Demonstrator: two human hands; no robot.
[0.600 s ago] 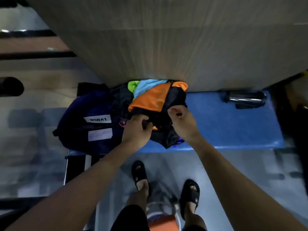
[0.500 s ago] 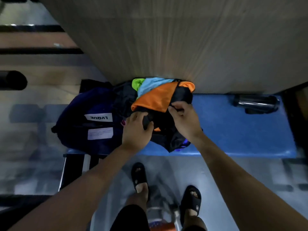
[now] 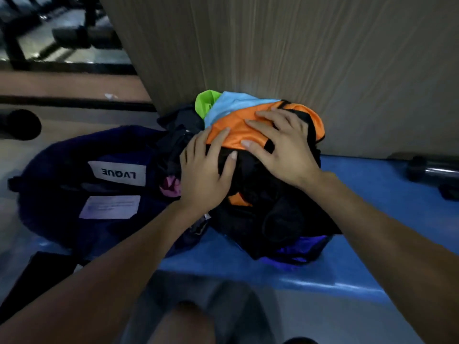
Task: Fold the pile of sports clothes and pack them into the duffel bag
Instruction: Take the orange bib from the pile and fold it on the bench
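So there's one pile of sports clothes [image 3: 260, 194] sitting in the middle of the frame on a blue bench [image 3: 360, 219], pushed up against a wood-grain panel [image 3: 273, 45] that fills the upper right. I can count at least five colours in the heap: an orange piece [image 3: 238, 130] on top, a light blue one [image 3: 236, 103] and a lime green one [image 3: 206, 100] peeking out behind it, a lot of black stuff underneath, and a bit of purple [image 3: 303, 247] at the lower edge. One navy duffel bag [image 3: 74, 194] lies just left of the pile, touching it, with two white labels on its side, and something pink [image 3: 171, 187] shows where bag and clothes meet. Both hands are on the pile: the left hand [image 3: 203, 177] lies flat with its fingers spread on the black fabric at the pile's left side, and the right hand [image 3: 280, 150] is spread wide, palm down on the orange piece. Neither one is gripping anything, just pressing on top. One dark metal bottle [image 3: 432, 170] lies on its side at the right edge of the frame, well apart from the clothes.
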